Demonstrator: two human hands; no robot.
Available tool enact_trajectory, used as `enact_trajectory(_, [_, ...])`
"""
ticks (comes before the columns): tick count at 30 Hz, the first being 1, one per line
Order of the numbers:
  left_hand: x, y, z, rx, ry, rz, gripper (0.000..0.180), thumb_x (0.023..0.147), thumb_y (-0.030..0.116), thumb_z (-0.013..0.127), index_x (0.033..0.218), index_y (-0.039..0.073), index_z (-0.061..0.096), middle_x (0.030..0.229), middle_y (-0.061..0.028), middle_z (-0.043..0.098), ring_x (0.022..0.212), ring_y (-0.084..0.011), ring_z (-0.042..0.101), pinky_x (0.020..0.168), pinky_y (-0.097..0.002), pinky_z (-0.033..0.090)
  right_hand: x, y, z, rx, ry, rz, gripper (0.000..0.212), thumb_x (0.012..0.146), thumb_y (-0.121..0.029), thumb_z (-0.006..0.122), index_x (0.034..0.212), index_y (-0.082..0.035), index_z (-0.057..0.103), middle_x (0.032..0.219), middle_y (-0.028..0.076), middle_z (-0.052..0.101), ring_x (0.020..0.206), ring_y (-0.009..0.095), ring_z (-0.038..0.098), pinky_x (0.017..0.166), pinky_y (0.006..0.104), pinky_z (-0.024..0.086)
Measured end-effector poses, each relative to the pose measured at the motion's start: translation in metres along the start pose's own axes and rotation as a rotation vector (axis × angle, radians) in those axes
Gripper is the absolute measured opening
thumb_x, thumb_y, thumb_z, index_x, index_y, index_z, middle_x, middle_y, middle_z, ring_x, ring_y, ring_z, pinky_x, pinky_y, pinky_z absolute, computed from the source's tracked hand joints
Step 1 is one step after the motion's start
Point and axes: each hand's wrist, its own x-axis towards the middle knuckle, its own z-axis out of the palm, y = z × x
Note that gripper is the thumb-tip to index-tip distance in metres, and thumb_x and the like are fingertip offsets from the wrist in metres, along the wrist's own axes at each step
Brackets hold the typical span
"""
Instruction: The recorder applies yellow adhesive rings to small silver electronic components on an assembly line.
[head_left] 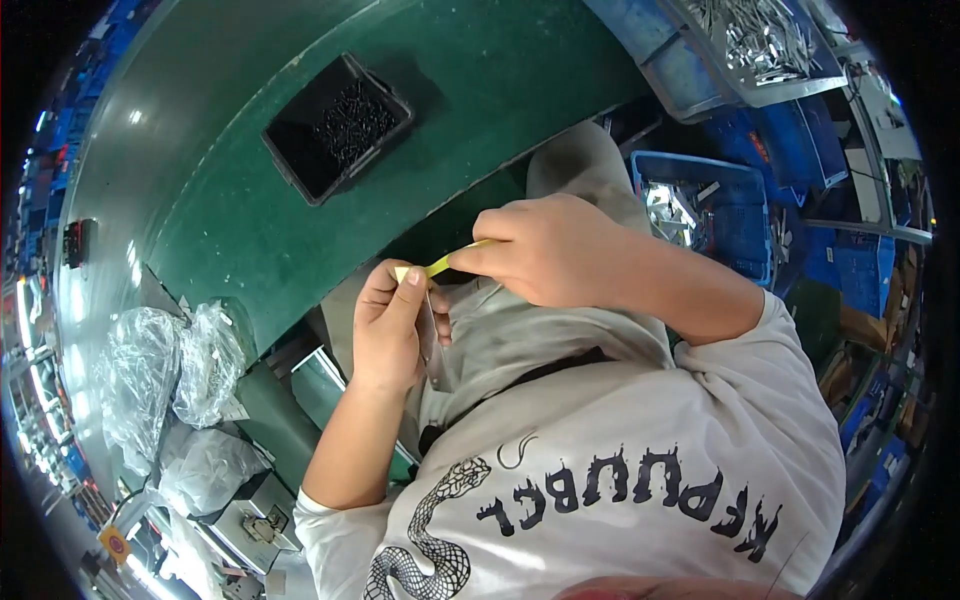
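Observation:
In front of my lap, a narrow yellow strip [439,266] stretches between my two hands. My left hand [388,335] is closed, pinching the strip's near end between thumb and fingers. A thin, shiny flat piece [428,335] also shows between its fingers, pointing down; its kind is unclear. From the right, my right hand [550,248] is closed too, gripping the strip's other end with thumb and forefinger. Both hands are held up off the bench, past its near edge.
On the green bench [230,215] stands a black bin [295,165] of small black parts. Clear plastic bags [140,375] lie at left. A blue crate [745,190] of metal pieces is at right, with a grey bin [800,92] of shiny parts above it.

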Motion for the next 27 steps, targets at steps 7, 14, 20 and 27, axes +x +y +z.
enact_trajectory(7, [0.023, 0.048, 0.039, 0.450, 0.171, 0.158, 0.023, 0.098, 0.018, 0.062, 0.079, 0.004, 0.061, 0.073, 0.0041, 0.058, 0.065, -0.0037, 0.047, 0.057, -0.0226, 0.036, 0.037, 0.025, -0.063, -0.115, -0.050, -0.129, 0.014, 0.084, -0.015, 0.066, 0.096, -0.011, 0.072, 0.080, 0.007, 0.059, 0.072, 0.026, 0.061, 0.061, 0.0380, 0.048])
enact_trajectory(14, [0.063, 0.109, 0.065, 0.641, 0.263, 0.096, 0.022, 0.090, 0.021, 0.065, 0.073, 0.007, 0.062, 0.063, 0.0037, 0.054, 0.052, -0.0067, 0.044, 0.047, -0.0244, 0.031, 0.091, 0.052, -0.111, 0.086, -0.234, 0.011, 0.022, 0.088, -0.020, 0.063, 0.103, -0.007, 0.074, 0.092, 0.011, 0.071, 0.088, 0.027, 0.067, 0.077, 0.0362, 0.051])
enact_trajectory(20, [0.108, 0.135, 0.052, 0.501, 0.301, 0.010, 0.019, 0.087, 0.020, 0.063, 0.074, 0.008, 0.060, 0.062, 0.0006, 0.054, 0.047, -0.0103, 0.044, 0.043, -0.0256, 0.031, 0.142, 0.075, -0.127, 0.012, -0.370, 0.140, 0.026, 0.090, -0.023, 0.064, 0.109, -0.007, 0.073, 0.106, 0.007, 0.073, 0.099, 0.022, 0.068, 0.088, 0.0335, 0.050])
enact_trajectory(27, [0.145, 0.140, 0.035, 0.299, 0.263, -0.104, 0.016, 0.089, 0.017, 0.059, 0.075, 0.009, 0.057, 0.063, 0.0008, 0.052, 0.045, -0.0092, 0.041, 0.040, -0.0232, 0.029, 0.171, 0.104, -0.123, 0.022, -0.450, 0.244, 0.030, 0.089, -0.029, 0.066, 0.111, -0.011, 0.073, 0.094, 0.004, 0.073, 0.083, 0.018, 0.066, 0.072, 0.0336, 0.049])
